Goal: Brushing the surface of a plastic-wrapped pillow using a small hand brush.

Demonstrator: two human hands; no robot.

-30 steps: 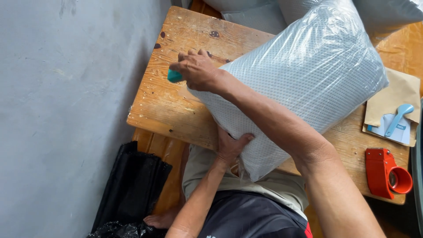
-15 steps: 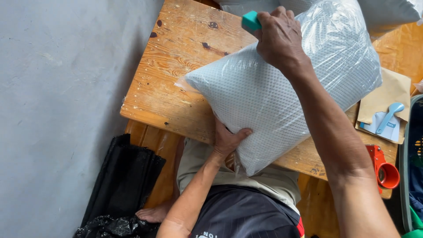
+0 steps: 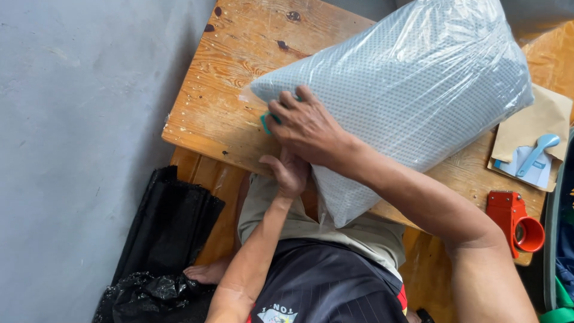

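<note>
On the bag's (image 3: 406, 101) near corner, our right hand (image 3: 305, 128) has brought back the teal tool (image 3: 265, 122), gripped; left hand (image 3: 290, 173) braces underneath, grip unclear.

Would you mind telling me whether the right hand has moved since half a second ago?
Yes. The right hand, then at the far end of the plastic-wrapped pillow, has come back toward the near edge of the wooden table.

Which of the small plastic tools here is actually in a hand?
The teal tool, gripped by the right hand against the bagged pillow. The red tape dispenser and light blue scoop lie untouched.
</note>
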